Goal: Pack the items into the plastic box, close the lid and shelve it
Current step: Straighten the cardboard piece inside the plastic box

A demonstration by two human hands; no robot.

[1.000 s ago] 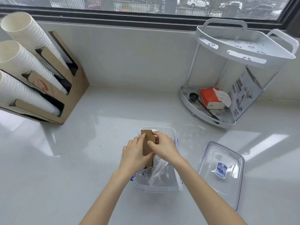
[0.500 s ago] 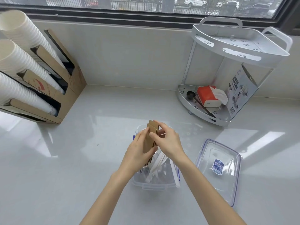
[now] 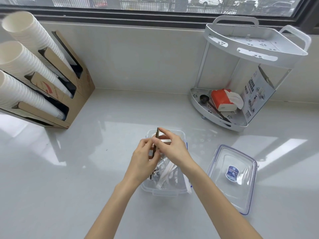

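A clear plastic box stands open on the white counter in front of me, with white wrapped cutlery lying inside. Over its left half I hold a stack of brown cardboard sleeves on edge, upright. My left hand grips the stack from the left and my right hand pinches it from the right near the top. The stack's lower end dips into the box. The clear lid with a blue label lies flat on the counter to the right of the box.
A cardboard dispenser with three stacks of white paper cups stands at the back left. A white two-tier corner shelf stands at the back right; its lower tier holds an orange tissue pack, a dark spoon and a printed card.
The cardboard stack has turned from facing me to edge-on and has moved lower into the box. Both hands keep hold of it.
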